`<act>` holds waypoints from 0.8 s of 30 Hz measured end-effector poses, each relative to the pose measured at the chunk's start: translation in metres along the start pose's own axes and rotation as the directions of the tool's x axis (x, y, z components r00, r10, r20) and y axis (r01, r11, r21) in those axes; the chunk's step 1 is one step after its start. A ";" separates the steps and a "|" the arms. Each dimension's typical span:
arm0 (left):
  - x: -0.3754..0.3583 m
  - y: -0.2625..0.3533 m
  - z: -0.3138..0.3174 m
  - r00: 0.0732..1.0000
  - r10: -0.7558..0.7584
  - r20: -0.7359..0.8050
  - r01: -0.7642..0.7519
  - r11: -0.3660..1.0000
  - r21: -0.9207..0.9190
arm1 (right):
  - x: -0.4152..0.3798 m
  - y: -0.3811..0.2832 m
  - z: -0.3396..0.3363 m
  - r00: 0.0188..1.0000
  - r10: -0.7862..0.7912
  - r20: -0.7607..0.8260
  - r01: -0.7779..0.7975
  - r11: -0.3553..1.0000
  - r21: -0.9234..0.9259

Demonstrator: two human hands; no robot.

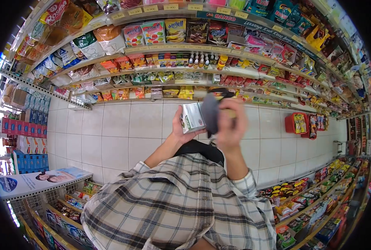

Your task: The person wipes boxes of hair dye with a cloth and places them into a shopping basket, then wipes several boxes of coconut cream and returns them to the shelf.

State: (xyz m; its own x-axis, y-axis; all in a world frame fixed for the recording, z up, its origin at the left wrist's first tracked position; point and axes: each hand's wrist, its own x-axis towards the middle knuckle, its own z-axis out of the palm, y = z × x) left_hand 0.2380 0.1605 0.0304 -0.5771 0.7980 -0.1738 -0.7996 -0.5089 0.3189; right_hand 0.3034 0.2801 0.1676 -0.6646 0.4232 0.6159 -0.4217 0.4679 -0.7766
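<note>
A person's left hand [179,128] cradles a pale, green-marked pack [192,117] | right hand [230,127], blurred, grips a dark object [211,113] beside it | stocked shelves [173,49] line the tiled floor [146,121]

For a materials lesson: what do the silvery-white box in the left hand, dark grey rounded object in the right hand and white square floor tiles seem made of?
Silvery-white box: probably glossy card, perhaps film-wrapped; flat sides look shiny.
Dark grey object: perhaps matte plastic; no glints show, but blur leaves it open.
White floor tiles: likely glazed ceramic, smooth; thin joint lines.
</note>
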 end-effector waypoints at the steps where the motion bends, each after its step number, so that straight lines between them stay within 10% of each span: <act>1: -0.001 0.003 0.005 0.961 0.027 0.277 0.065 0.945 -0.320 | -0.006 0.008 0.012 0.985 -0.001 0.174 0.026 0.990 -0.141; 4: -0.015 -0.001 0.008 0.990 0.091 -0.104 -0.091 0.996 0.007 | -0.014 0.011 0.027 0.928 -0.074 0.366 0.248 0.854 -0.456; 12: -0.031 -0.007 -0.030 0.997 -0.009 -0.082 0.009 1.000 -0.001 | -0.040 0.052 0.028 0.903 0.029 0.429 0.022 0.993 -0.113; 20: -0.034 0.009 -0.013 0.998 -0.034 0.048 0.024 0.981 0.190 | -0.025 0.104 0.037 0.958 0.284 -0.033 -0.285 0.958 -0.023; 24: -0.031 0.008 -0.016 0.997 -0.062 -0.050 0.063 0.998 0.020 | -0.027 0.051 0.012 0.999 0.004 0.047 0.000 0.997 -0.083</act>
State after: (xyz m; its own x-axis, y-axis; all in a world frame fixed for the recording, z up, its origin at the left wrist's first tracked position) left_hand 0.2468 0.1261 0.0236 -0.5338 0.8110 -0.2397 -0.8310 -0.4505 0.3262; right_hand 0.2922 0.2828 0.1100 -0.6942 0.3884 0.6060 -0.3688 0.5310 -0.7629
